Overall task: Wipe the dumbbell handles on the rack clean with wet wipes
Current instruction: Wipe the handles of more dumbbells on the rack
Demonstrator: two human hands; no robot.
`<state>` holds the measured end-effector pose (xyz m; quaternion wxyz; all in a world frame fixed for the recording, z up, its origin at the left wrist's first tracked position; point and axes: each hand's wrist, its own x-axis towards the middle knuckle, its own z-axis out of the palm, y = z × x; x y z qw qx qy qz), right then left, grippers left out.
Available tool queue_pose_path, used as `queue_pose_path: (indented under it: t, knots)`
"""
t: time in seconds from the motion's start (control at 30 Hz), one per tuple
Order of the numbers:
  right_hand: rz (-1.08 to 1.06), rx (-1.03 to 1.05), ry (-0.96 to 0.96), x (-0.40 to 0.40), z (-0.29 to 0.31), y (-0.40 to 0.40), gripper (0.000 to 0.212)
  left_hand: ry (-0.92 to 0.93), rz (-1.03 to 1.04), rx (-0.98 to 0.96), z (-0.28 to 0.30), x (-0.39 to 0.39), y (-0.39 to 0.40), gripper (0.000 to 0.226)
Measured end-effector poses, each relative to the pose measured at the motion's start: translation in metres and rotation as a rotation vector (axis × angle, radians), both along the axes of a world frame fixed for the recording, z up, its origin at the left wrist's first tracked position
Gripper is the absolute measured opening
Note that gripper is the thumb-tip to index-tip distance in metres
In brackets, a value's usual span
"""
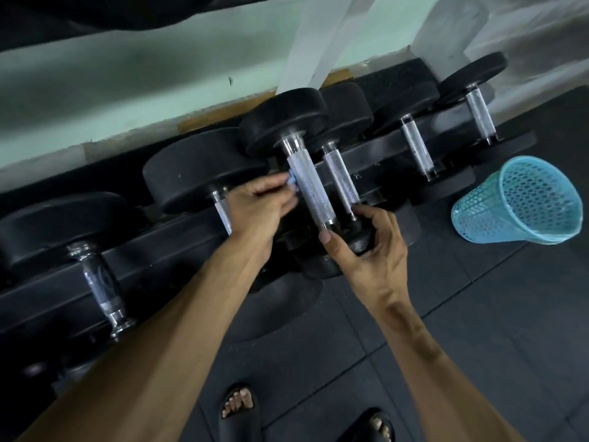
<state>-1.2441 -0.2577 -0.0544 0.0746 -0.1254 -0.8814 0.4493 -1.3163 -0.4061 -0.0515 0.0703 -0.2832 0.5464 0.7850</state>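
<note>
Left hand (261,205) pinches what looks like a wipe (291,183) against dumbbell handle (310,189).

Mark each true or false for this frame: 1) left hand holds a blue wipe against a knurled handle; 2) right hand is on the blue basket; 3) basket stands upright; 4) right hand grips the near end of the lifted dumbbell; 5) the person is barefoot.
1. True. The left hand pinches the blue wipe against the knurled handle.
2. False. The right hand is apart from the blue basket.
3. False. The basket is tipped, its opening facing the camera.
4. True. Its fingers curl around the dumbbell's near black head.
5. False. Black sandals show on the feet.
</note>
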Motion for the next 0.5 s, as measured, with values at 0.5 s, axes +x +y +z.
queue_pose_path:
  t: [0.5]
  knots:
    - [-0.038, 0.053, -0.04, 0.002, 0.006, -0.006, 0.088, -0.021, -0.358, -0.361, 0.001, 0.042, 0.006, 0.028]
